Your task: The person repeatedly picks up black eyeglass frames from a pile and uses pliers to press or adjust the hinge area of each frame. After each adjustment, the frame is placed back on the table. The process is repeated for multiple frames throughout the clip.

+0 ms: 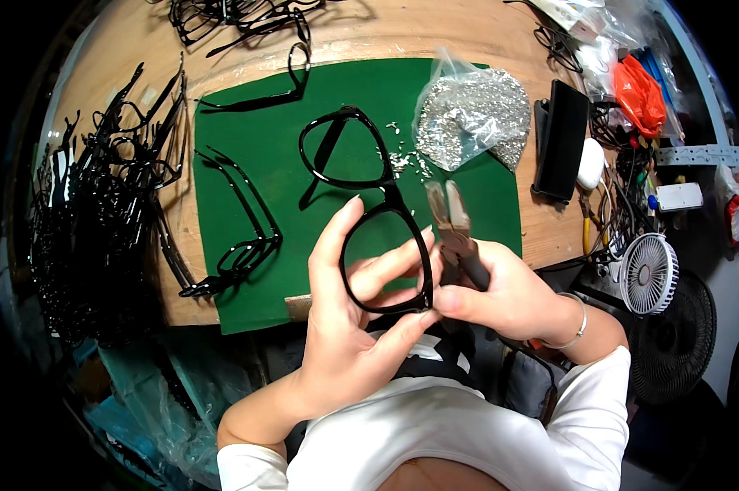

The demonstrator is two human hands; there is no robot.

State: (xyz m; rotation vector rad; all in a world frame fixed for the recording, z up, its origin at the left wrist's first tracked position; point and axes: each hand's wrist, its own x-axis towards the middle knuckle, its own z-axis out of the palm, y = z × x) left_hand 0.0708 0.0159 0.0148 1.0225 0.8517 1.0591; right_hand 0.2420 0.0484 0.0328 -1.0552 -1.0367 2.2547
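My left hand (345, 335) is closed round a black eyeglass frame (392, 199), gripping its near lens rim; the far rim points away over the green mat (345, 82). One temple arm (326, 155) of that frame shows through and beside the far rim. In my right hand (509, 290) are pliers (459, 233), their jaws pointing away from me and slightly apart. My right thumb and fingertips meet the frame's near corner, where the hinge area is partly hidden. Tiny silvery pieces (402, 159) lie scattered just beyond the frame.
A clear plastic bag (459, 114) of small silvery parts rests on the mat's far right. Black eyeglasses lie at the mat's left (247, 254), with a large pile of frames (99, 237) beyond. A black case (562, 139), white fan (649, 272) and cables stand right.
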